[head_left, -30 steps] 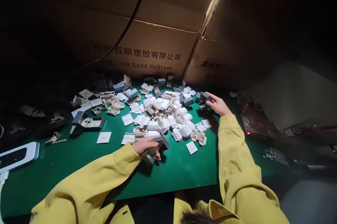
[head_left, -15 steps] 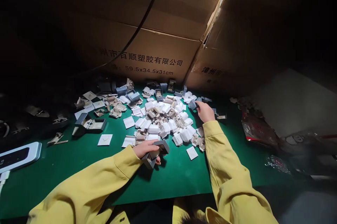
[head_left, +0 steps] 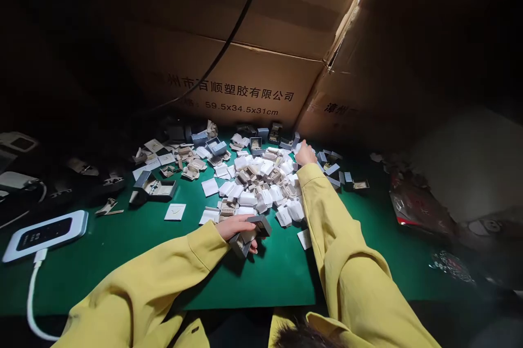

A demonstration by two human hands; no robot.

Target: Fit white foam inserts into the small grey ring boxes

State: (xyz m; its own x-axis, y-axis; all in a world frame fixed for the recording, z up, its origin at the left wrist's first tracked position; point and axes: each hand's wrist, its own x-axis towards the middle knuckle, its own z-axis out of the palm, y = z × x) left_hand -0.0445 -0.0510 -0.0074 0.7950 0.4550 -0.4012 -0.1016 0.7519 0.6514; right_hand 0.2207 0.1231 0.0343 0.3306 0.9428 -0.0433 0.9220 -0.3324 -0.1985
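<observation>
My left hand [head_left: 239, 226] is closed around a small grey jewelry box [head_left: 242, 245] whose lid is open, low over the table in front of me. A pale insert shows inside it. My right hand [head_left: 305, 154] reaches to the far right edge of a pile of white and beige folded card inserts [head_left: 261, 179]. Its fingers are drawn together among white pieces there, and what they grip is hidden. Just right of that hand lie several small blue-grey boxes [head_left: 332, 169].
Large cardboard cartons [head_left: 229, 81] wall off the back, with a black cable hanging before them. An open grey box [head_left: 157, 187] and a white card [head_left: 175, 212] lie left on the green table [head_left: 261, 282]. A white device [head_left: 47, 234] with a cable is farther left; plastic bags [head_left: 425, 206] are right.
My right hand has left the blue-grey box at the right and moved left and farther away, to the pile's far edge. My left hand keeps the same box. The view has turned slightly left.
</observation>
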